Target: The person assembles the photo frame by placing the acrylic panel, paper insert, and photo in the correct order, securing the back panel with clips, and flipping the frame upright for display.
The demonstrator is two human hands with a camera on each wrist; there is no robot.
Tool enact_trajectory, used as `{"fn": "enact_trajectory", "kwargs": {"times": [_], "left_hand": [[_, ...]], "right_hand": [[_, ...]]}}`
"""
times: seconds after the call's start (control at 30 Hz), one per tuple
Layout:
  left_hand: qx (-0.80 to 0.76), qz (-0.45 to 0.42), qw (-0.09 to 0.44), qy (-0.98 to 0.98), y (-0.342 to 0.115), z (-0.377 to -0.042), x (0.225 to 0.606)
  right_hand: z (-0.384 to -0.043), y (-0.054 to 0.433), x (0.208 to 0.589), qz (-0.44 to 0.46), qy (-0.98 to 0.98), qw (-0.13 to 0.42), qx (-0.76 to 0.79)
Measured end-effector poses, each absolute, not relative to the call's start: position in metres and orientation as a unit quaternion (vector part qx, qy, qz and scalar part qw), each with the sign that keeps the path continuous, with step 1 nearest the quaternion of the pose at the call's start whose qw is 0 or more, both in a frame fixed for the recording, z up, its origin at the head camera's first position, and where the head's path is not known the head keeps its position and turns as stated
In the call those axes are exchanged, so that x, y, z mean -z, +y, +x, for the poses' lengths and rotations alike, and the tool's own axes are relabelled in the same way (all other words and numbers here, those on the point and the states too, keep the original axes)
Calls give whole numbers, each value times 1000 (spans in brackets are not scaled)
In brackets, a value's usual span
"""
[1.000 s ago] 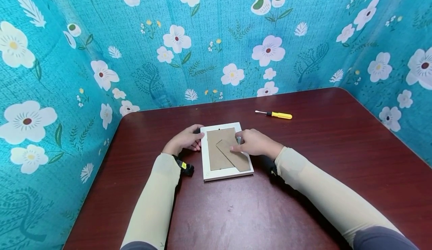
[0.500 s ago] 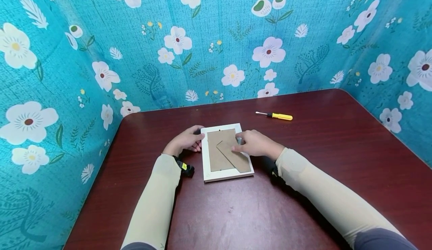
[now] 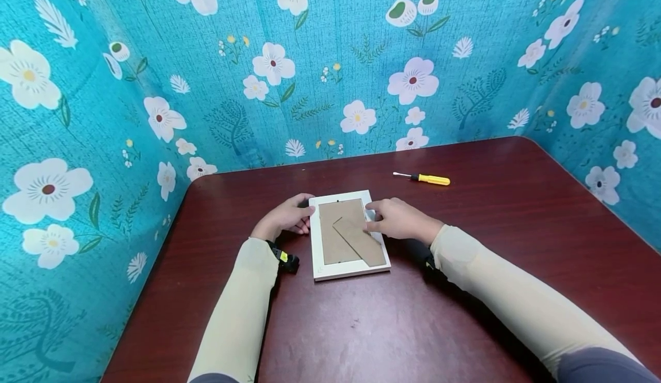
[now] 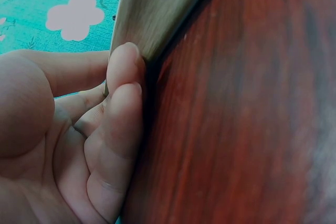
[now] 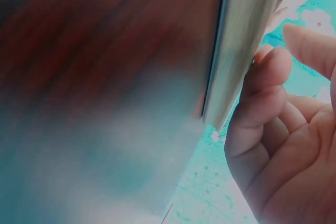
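A white picture frame point(image 3: 317, 245) lies face down on the table, its brown backing board point(image 3: 333, 248) facing up. A flat easel stand point(image 3: 364, 245) is set slantwise on that board. At the frame's left edge my left hand point(image 3: 281, 219) grips it, thumb on the top rim and fingers bent against the side, as the left wrist view shows on the frame's side point(image 4: 163, 3). My right hand point(image 3: 403, 220) hovers over the right rim with thumb and index finger spread. In the right wrist view its loosely bent fingers point(image 5: 262, 93) are beside the frame's edge point(image 5: 239, 40).
A screwdriver point(image 3: 432, 180) with a yellow handle lies behind and to the right of the frame. Dark red wood makes up the tabletop point(image 3: 335, 325). Behind and at the sides hangs a blue flowered cloth point(image 3: 330, 73).
My right hand has shifted slightly right, its thumb moving off the easel stand toward the frame's right rim. The left hand and the frame stay in place.
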State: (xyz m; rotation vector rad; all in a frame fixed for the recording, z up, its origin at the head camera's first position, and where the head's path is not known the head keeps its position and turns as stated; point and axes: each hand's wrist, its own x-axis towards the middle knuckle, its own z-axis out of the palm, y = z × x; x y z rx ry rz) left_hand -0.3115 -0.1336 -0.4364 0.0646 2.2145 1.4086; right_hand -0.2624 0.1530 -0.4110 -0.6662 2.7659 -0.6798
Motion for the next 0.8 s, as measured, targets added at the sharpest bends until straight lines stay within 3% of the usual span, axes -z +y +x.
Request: {"fn": "enact_trajectory", "kwargs": {"times": [0.8], "left_hand": [[-516, 22, 248, 820, -132, -310, 441]], "right_hand": [[-271, 207, 407, -237, 957, 24, 167]]}}
